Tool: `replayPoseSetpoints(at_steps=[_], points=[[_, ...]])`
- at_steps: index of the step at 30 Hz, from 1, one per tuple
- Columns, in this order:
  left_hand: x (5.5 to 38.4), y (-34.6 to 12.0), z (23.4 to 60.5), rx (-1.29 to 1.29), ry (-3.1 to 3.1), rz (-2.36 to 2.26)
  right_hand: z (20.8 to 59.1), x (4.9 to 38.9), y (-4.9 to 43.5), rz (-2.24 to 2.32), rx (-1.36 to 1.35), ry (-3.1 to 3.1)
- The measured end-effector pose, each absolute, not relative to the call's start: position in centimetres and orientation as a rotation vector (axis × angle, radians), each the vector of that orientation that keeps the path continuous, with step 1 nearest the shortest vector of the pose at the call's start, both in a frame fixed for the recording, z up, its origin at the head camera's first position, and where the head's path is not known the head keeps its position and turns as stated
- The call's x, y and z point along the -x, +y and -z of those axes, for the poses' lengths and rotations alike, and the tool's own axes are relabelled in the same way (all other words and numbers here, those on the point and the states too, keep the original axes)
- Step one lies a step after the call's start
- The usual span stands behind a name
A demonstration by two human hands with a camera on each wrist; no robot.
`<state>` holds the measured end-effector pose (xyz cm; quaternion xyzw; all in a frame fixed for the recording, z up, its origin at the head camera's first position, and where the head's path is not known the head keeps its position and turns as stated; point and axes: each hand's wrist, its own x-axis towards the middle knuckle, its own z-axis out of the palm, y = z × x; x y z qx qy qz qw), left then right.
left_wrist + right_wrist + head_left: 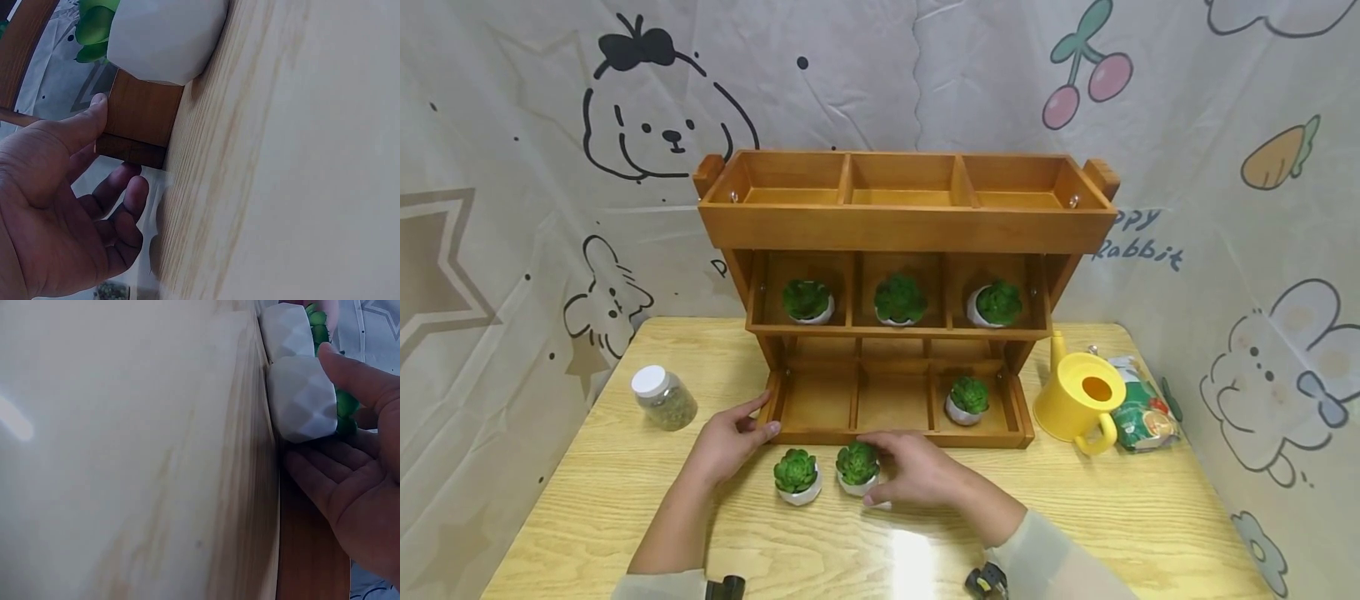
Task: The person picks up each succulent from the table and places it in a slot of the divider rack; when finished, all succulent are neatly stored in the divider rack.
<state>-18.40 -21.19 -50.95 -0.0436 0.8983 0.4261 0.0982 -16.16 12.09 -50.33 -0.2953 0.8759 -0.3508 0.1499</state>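
Note:
Two small potted succulents with white faceted pots stand on the table before a wooden three-tier planter shelf. My right hand is around the right succulent, its thumb in front and its straight fingers behind the pot. The left succulent stands beside it, apart from both hands. My left hand holds the shelf's lower left corner. In the left wrist view its thumb lies against the wooden corner, with the index finger partly hidden behind and the other fingers curled below.
Three succulents fill the middle tier, including one at centre. Another succulent sits in the bottom tier's right compartment. A white-lidded jar stands left; a yellow watering can and green packet stand right.

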Motion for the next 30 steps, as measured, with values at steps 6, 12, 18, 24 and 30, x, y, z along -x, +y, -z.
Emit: replayPoseSetpoints(at_steps=[6, 12, 18, 24, 30], points=[[18.34, -21.19, 50.92, 0.142, 2.654, -1.263, 50.25, 16.25, 11.58, 0.996, 0.856, 2.507], [18.29, -21.15, 50.79, 0.121, 2.663, -1.271, 50.28, 16.33, 11.22, 0.973, 0.858, 2.523], [18.29, -21.14, 50.77, 0.105, 2.665, -1.265, 50.36, 16.38, 11.10, 0.988, 0.855, 2.518], [18.29, -21.22, 50.81, 0.084, 2.669, -1.263, 50.44, 16.32, 11.48, 0.999, 0.847, 2.509], [18.41, -21.33, 50.96, 0.081, 2.674, -1.258, 50.38, 16.01, 11.95, 1.011, 0.875, 2.508]])
